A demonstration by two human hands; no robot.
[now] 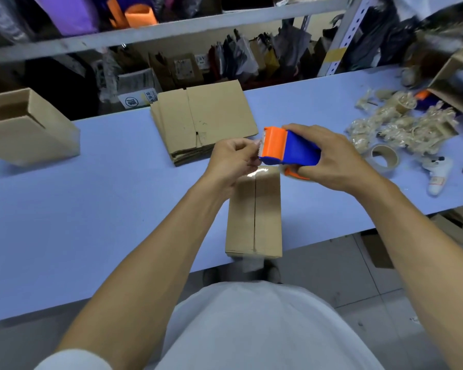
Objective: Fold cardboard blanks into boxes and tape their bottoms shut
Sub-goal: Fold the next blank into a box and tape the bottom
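Two boxes (254,214) (27,126), one blank stack (201,124) (count unclear), one dispenser (289,146), one roll (384,157).

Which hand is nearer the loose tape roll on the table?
Right. The right hand, gripping the tape dispenser, is just left of the tape roll; the left hand is farther left, beyond the dispenser, pinching at its front end.

The right hand (329,158) covers the rear of the tape dispenser (289,146), so its roll is mostly out of sight. The left hand (231,158) hides the far left corner of the box (254,217), and its fingertips blur against the clear tape; it seems to pinch the tape end. The open box (30,126) is cut by the left edge. Top right, a cardboard shape (455,73) is smeared. The pale heap (401,124) on the worktop (91,209) is too indistinct to name.
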